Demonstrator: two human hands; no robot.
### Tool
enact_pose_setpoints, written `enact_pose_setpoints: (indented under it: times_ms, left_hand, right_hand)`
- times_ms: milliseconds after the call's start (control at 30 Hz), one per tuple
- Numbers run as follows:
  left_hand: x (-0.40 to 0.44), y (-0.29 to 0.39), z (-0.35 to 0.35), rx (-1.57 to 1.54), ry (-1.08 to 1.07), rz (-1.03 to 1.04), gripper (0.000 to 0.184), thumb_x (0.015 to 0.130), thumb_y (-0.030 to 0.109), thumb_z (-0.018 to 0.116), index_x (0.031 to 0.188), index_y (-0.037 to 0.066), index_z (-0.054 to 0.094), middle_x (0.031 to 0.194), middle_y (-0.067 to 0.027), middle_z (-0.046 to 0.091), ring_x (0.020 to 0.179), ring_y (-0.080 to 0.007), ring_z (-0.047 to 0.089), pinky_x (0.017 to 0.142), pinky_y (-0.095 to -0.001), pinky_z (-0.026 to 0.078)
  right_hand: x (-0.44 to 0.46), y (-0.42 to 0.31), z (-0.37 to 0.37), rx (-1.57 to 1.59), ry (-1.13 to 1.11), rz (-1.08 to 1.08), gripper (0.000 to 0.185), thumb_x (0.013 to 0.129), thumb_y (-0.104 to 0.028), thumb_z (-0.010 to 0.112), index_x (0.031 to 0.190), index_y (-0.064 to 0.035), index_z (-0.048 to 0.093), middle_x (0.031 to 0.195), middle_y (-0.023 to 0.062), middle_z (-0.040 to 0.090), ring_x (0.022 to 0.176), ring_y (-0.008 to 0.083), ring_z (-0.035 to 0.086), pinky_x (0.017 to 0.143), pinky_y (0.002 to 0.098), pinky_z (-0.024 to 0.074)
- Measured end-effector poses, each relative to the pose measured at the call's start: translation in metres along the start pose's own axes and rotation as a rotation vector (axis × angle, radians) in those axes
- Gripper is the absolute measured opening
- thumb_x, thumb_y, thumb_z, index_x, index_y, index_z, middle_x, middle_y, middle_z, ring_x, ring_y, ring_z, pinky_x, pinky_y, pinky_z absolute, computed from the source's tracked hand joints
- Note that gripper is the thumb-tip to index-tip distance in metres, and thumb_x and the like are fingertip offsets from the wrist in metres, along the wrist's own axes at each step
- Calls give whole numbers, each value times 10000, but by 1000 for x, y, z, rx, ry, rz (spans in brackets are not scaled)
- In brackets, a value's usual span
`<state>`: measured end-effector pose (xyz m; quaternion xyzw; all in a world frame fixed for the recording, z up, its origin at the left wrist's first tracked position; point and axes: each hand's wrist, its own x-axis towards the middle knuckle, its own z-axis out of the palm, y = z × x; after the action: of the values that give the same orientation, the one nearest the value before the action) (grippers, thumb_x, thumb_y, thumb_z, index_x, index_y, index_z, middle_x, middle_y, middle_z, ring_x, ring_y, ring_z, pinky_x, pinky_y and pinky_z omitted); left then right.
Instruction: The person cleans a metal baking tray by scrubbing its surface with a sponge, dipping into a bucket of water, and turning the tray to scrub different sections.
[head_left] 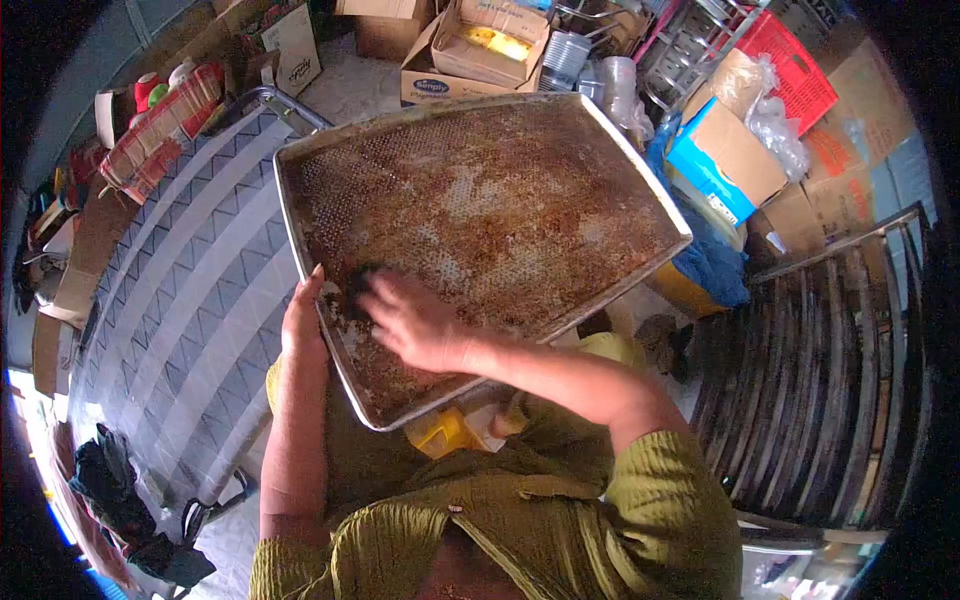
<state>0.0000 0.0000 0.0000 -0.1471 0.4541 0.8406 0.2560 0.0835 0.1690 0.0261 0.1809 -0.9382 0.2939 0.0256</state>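
A large baking tray (520, 210) with a pale metal rim is tilted over my lap, its perforated-looking surface brown with rust or burnt-on grime. My left hand (304, 318) grips the rim on the left side, thumb on top. Over the tray's lower left part is my right hand (415, 322), palm down with its fingers spread and smeared by motion. A dark patch shows by those fingertips; whether it is shadow, dirt or an object I cannot make out. Below the tray's near edge, a yellow thing (440, 432) is partly hidden.
On the left lies a striped, plastic-wrapped mattress-like panel (190, 290). Cardboard boxes (490, 50) stand beyond the tray. To the right are a blue-sided box (715, 165), a red crate (785, 70) and a dark slatted rack (810, 380).
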Motion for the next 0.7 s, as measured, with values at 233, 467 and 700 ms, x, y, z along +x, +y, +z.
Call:
enact_pose_setpoints:
  times_ms: [233,467,700]
  left_hand:
    - [-7,-6,7,-40,18,19,248,828,250,591,1023,102,546,846,-27,601,718,-178,576,654,-323,478]
    - [-12,4,8,53,42,34,264,808,273,606,1000,99,555,852,-12,588,753,-159,558,672,-302,458]
    - [-21,6,16,77,35,81,316,814,276,582,1057,80,532,915,-41,579,768,-177,555,686,-306,458]
  right_hand:
    - [-32,132,-61,-71,217,335,341,822,-50,436,1156,-41,503,995,143,554,915,244,542,774,363,452]
    - [-160,261,-135,-398,286,1119,437,869,-293,423,1243,-69,411,1114,246,524,1011,370,532,823,465,435]
    - [-94,53,-91,-78,-175,947,632,888,-423,386,1332,2,237,1390,252,135,1287,389,172,1073,475,120]
